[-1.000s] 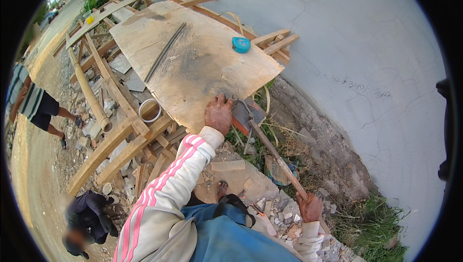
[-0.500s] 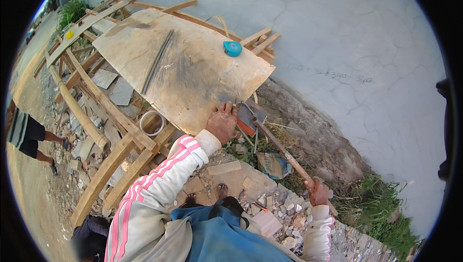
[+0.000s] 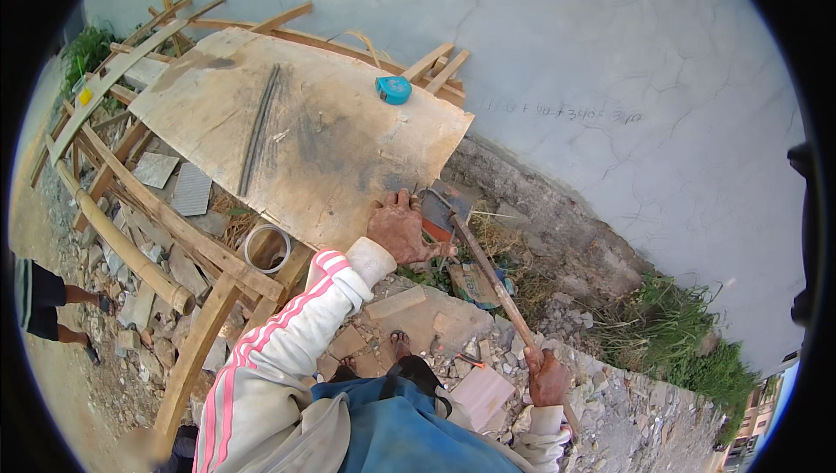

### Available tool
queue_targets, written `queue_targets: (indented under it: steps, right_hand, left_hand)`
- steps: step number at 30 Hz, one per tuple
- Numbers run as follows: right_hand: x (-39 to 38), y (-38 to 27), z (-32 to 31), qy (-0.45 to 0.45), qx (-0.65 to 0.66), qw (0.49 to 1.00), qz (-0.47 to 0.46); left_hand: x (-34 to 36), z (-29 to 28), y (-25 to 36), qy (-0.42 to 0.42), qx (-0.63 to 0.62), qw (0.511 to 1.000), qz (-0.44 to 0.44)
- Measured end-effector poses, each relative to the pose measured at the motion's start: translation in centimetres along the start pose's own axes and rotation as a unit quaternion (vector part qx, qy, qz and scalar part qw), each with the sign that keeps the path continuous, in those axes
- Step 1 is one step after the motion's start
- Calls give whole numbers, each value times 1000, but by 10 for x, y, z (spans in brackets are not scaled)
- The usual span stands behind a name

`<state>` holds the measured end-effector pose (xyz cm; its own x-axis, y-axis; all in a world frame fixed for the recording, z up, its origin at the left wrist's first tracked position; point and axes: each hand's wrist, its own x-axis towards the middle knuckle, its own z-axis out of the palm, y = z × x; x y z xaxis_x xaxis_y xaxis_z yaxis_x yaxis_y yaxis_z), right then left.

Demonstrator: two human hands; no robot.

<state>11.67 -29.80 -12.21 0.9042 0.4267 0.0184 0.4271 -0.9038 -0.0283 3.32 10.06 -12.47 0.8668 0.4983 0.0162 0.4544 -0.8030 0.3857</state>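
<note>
The bar [image 3: 488, 271] passes through the tightly wrapped right fingers [image 3: 533, 356] and beside the left fingers [image 3: 400, 203], loosely spread on the surface [image 3: 200, 98]; the left thumb now extends farther.

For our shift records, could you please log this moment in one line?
Left hand: resting on board | right hand: gripping long bar | teal tape measure, thin rods: on board

On the grey wall [image 3: 644, 46] stands 1 handwritten line [image 3: 570, 113] in thin dark strokes: a sum, digits joined by plus signs, fainter at its left end. It runs nearly level, right of the tape [image 3: 394, 90]. The tape's blue case bears darker marks, too small to read. Lettering on the bag [image 3: 473, 285] is too blurred to read.
</note>
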Motion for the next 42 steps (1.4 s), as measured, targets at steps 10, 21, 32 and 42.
queue_targets:
  steps: [10,21,32,42]
  right_hand:
    - [18,14,4,-4,23,999,-25]
    - [-4,-5,2,29,23,999,19]
    - [-44,-35,14,28,41,997,64]
    - [-76,-71,18,43,59,991,110]
  left_hand:
    - [-8,13,22,50,68,996,4]
    - [-13,21,24,99,85,991,16]
    - [-12,11,14,44,77,994,63]
    - [-7,13,2,68,108,985,119]
